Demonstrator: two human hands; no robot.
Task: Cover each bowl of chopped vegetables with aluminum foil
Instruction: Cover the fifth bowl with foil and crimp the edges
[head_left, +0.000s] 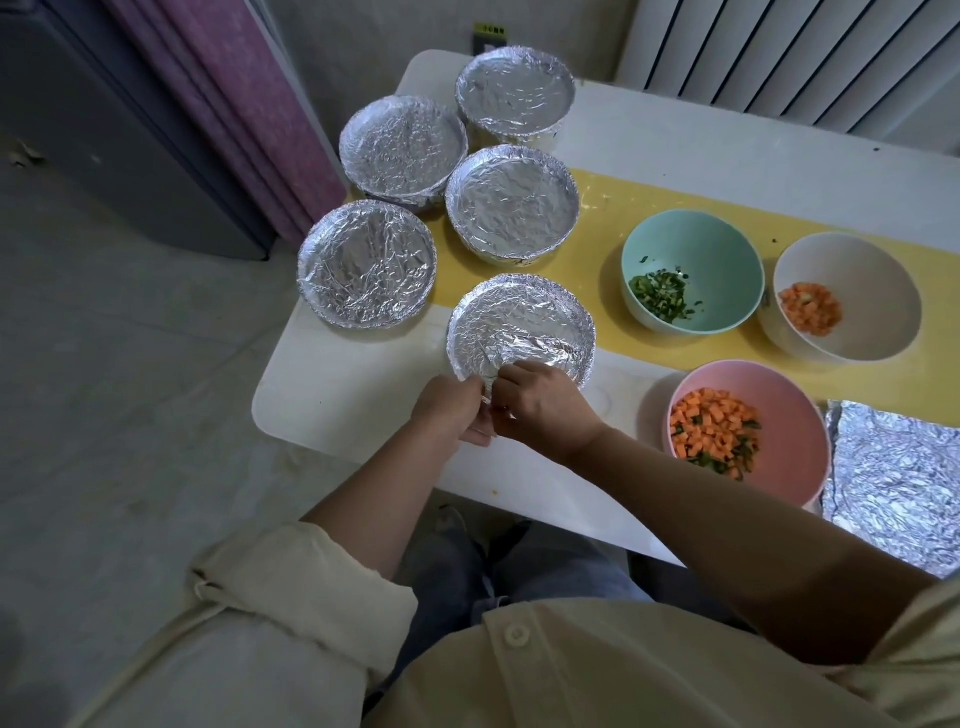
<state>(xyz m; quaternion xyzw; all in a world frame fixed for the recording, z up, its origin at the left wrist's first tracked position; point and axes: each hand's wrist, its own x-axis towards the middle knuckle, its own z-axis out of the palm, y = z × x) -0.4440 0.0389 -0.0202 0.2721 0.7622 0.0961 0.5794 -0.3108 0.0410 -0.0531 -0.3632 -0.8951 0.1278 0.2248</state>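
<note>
A foil-covered bowl (521, 327) stands near the table's front edge. My left hand (451, 408) and my right hand (543, 402) meet at its near rim, both pinching the crinkled foil edge there. Several other bowls wrapped in foil (511, 200) stand behind it at the left end of the table. Three bowls are uncovered: a mint green one (693, 270) with chopped greens, a white one (847, 296) with carrot cubes, and a pink one (748, 431) with carrot and greens. Loose foil sheets (898, 478) lie at the right edge.
The white table (337, 405) has a yellow runner (613, 208) across its middle. A white radiator (779, 52) stands behind it, and a pink curtain (234, 104) and grey cabinet (104, 130) are to the left. The floor lies left of the table.
</note>
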